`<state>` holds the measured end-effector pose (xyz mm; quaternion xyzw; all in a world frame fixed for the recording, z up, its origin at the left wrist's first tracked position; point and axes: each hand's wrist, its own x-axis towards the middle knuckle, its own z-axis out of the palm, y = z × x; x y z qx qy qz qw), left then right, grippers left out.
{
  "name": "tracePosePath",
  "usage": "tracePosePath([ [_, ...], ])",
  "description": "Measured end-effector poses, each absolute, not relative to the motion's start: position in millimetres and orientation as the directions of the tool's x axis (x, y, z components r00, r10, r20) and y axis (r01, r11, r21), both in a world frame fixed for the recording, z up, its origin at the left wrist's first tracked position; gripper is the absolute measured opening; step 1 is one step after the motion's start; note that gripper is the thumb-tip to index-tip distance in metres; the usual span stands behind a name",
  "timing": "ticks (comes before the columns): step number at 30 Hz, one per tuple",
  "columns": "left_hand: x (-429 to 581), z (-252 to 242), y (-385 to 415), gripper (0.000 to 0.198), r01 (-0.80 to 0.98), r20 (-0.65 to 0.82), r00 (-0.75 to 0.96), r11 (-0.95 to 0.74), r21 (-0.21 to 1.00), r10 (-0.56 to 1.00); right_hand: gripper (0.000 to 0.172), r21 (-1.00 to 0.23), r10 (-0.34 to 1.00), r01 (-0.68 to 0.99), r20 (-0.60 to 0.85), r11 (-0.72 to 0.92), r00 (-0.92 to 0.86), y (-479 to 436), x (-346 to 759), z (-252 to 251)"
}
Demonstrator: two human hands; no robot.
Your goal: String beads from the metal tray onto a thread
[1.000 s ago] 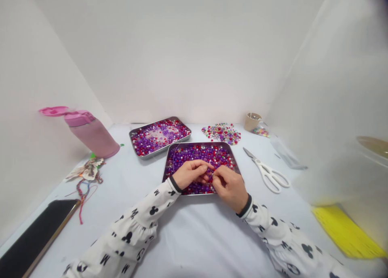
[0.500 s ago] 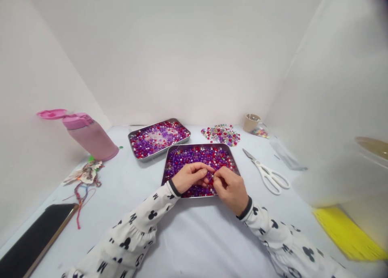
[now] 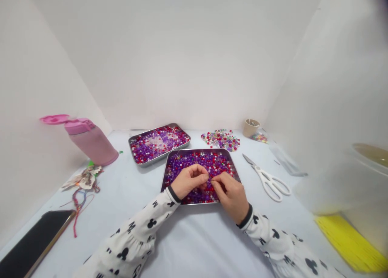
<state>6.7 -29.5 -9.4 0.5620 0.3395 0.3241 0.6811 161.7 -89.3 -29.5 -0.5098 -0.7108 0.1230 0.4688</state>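
phone [image 3: 34, 241]: cut off btm-left | left hand [image 3: 189, 181] pinch: too small to tell

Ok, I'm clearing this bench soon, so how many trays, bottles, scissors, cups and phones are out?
Bead trays: 2, near tray and far tray
Pink bottle: 1
Scissors: 1
Cup: 1
Phone: 1
Total: 6

Pink bottle [image 3: 91, 142] at the left edge of the table [image 3: 194, 237]; phone [image 3: 33, 245], near-left corner; scissors [image 3: 268, 181] toward the right edge; cup [image 3: 251, 127], far-right corner.
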Motion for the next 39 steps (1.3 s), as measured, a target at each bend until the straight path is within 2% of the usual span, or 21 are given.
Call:
tracePosePath([
  [14,6.8,-2.4,-38.2,0.025,0.171,0.057,0.418,-0.140,0.975,0.907,0.012,-0.612,0.813,0.637,0.581,0.469,-0.041,-88.2,160.3,-29.9],
  [23,7.7,1.8,-43.3,0.024,0.393,0.288,0.387,-0.439,0.808,0.876,0.009,-0.625,0.832,0.635,0.552,0.454,-0.052,-87.7,157.7,-28.4],
  [27,6.3,5.1,-45.5,0.024,0.353,0.340,0.290,-0.430,0.831,0.894,0.009,-0.696,0.858,0.602,0.513,0.392,0.034,-89.5,159.5,-22.7],
  [32,6.7,6.5,-48.6,0.023,0.243,0.383,0.201,-0.425,0.872,0.902,0.017,-0.760,0.869,0.549,0.481,0.348,0.114,-90.2,165.8,-16.5],
  [37,7.7,5.0,-50.6,0.021,0.143,0.370,0.242,-0.410,0.901,0.897,0.014,-0.764,0.868,0.498,0.495,0.411,0.043,-91.3,166.9,-15.0],
  [39,8.1,4.3,-52.1,0.022,0.136,0.353,0.281,-0.402,0.906,0.892,0.017,-0.762,0.872,0.480,0.490,0.434,-0.010,-92.2,166.3,-14.8],
])
